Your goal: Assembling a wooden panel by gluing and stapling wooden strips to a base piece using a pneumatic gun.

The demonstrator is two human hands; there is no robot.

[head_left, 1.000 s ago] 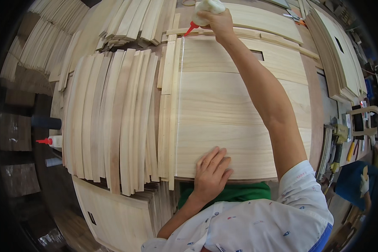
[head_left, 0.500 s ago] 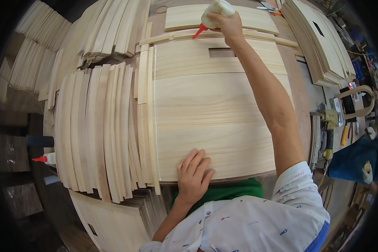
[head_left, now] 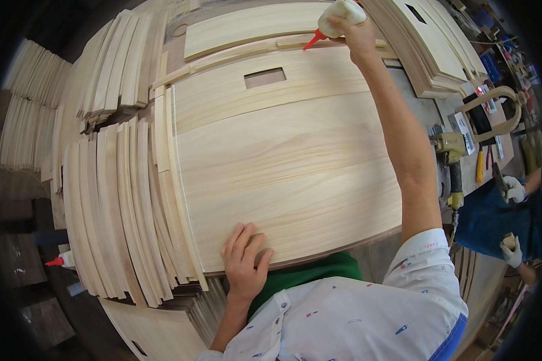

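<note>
A pale wooden panel (head_left: 283, 156) with a rectangular cutout lies in front of me. My left hand (head_left: 244, 265) rests on its near edge, fingers extended. At the far edge, right of the cutout, my right hand (head_left: 356, 35) is wrapped round a white squeeze bottle (head_left: 338, 17), tilted with its red nozzle (head_left: 314, 41) pointing down at the panel. A thin white line, like glue, runs along the panel's left edge. Narrow wooden strips (head_left: 177, 174) lie against that left side, and another strip (head_left: 223, 59) lies along the far edge.
Stacked wooden slats (head_left: 114, 204) stand to the left; cut panels (head_left: 412, 48) are piled at the far right. A nail gun (head_left: 451, 156) and a curved wooden frame (head_left: 504, 111) lie on the right. Beyond, another person's gloved hands (head_left: 513, 189) show. A second red-tipped bottle (head_left: 65, 260) is at far left.
My right hand has carried the bottle rightward along the panel's far edge, from left of the cutout to right of it. The view has turned; my left hand stays at the near edge.
</note>
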